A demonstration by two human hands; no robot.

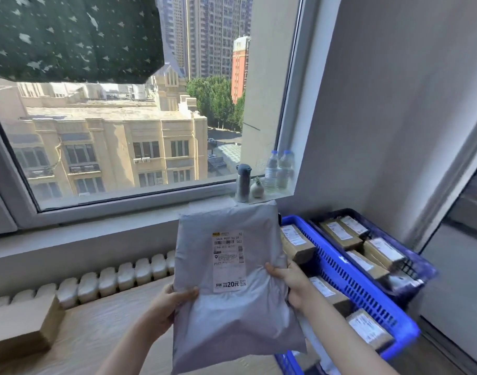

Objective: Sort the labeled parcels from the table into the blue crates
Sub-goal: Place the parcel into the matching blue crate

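Left grip (170, 304), right grip (291, 282) raised, thumbs forward, clamped on parcel (232, 307) edges.

Grey poly mailer parcel (232, 307) upright, white shipping label (228, 261) facing camera, held above table (96, 334) edge; two blue crates (361, 290) side by side at right, both holding brown cardboard parcels (340, 234) with white labels up; plain cardboard box (20, 328) on table far left.
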